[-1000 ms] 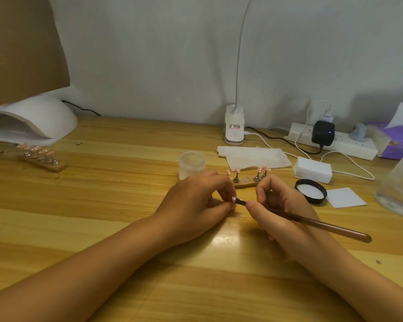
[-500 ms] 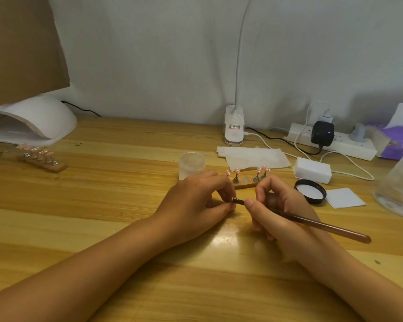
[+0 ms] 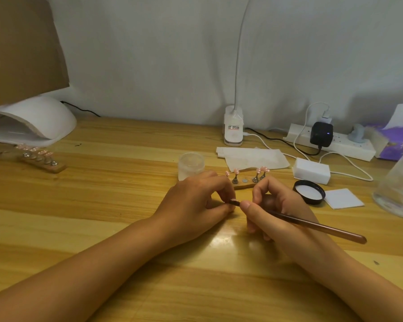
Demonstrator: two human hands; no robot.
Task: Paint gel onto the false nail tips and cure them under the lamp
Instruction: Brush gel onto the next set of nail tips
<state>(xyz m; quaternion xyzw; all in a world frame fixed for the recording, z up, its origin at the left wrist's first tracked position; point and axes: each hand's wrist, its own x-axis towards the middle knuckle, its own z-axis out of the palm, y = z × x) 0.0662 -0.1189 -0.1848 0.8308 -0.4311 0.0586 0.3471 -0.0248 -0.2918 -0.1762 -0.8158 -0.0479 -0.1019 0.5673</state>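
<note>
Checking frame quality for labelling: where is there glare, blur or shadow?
Head view: glare patch on the table between the forearms; the far nail stand at left and the glass at right edge are blurred; the brush in the right hand is sharp.

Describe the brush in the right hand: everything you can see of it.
The brush is a slender stick with a glossy reddish-brown handle, wooden by its look, ending in a rounded butt. It slants above the table, butt to the lower right, dark tip pointing left. The right hand pinches it near the tip between thumb and forefinger. The tip meets the fingertips of the left hand, which pinch what seems a nail tip, mostly hidden. Bristles cannot be made out.
</note>
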